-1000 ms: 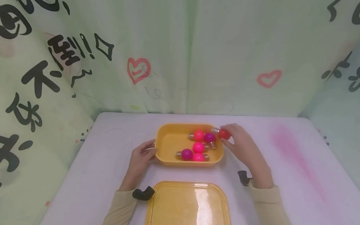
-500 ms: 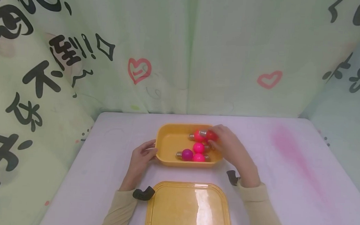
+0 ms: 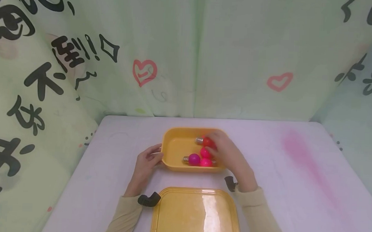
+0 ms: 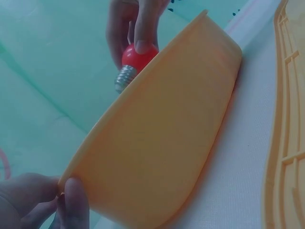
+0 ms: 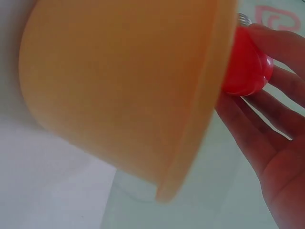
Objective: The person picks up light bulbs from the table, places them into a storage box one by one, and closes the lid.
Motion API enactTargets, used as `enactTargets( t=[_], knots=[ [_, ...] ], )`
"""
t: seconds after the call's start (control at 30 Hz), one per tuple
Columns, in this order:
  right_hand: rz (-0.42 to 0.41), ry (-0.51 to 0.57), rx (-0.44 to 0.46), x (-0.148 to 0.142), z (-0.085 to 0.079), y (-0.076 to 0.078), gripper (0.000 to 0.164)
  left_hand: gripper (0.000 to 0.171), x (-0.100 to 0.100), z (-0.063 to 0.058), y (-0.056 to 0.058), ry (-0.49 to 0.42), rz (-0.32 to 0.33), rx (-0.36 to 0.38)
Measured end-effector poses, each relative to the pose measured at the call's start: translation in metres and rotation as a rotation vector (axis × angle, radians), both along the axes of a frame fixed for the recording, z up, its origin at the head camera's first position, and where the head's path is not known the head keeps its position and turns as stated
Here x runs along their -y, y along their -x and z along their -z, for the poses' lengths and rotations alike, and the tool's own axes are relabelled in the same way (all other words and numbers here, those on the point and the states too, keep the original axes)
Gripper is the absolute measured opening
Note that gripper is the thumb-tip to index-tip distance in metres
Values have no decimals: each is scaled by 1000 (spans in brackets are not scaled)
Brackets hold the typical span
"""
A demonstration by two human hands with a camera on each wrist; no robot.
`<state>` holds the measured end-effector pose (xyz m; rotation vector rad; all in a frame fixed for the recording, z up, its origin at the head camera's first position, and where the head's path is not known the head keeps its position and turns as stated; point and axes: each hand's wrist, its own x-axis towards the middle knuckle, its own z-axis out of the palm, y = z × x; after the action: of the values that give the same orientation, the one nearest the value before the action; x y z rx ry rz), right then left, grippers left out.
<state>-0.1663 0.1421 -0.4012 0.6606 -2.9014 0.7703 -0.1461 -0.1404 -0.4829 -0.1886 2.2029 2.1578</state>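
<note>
My right hand (image 3: pixel 226 150) pinches a red light bulb (image 5: pixel 248 64) by its round glass, over the right part of a yellow plastic box (image 3: pixel 177 169). The bulb's metal screw base points left in the head view. At the box's left end, my left hand (image 3: pixel 146 166) grips the rim between thumb and fingers, as the left wrist view shows (image 4: pixel 45 200). Inside the box lie a purple bulb (image 3: pixel 194 159) and pink bulbs (image 3: pixel 206 162) near the front wall. My right hand partly covers the other bulbs.
A yellow lid (image 3: pixel 181 212) lies flat on the white table (image 3: pixel 126 127) in front of the box. Behind the table hangs a pale green curtain (image 3: pixel 232 62) with drawings. A pink stain (image 3: pixel 302 155) marks the table's right side.
My right hand has carried the red bulb leftward, from beyond the box's right rim to above the bulbs inside. My left hand has stayed at the left rim.
</note>
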Motion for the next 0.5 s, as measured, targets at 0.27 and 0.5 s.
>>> enactTargets(
  t=[0.27,0.5],
  knots=[
    [-20,-39,4,10,10,3,39,41,1,0,0,-19,8,0],
    [-15,-87,-15,17,16,4,42,42,1,-1,-1,-19,10,-4]
  ],
)
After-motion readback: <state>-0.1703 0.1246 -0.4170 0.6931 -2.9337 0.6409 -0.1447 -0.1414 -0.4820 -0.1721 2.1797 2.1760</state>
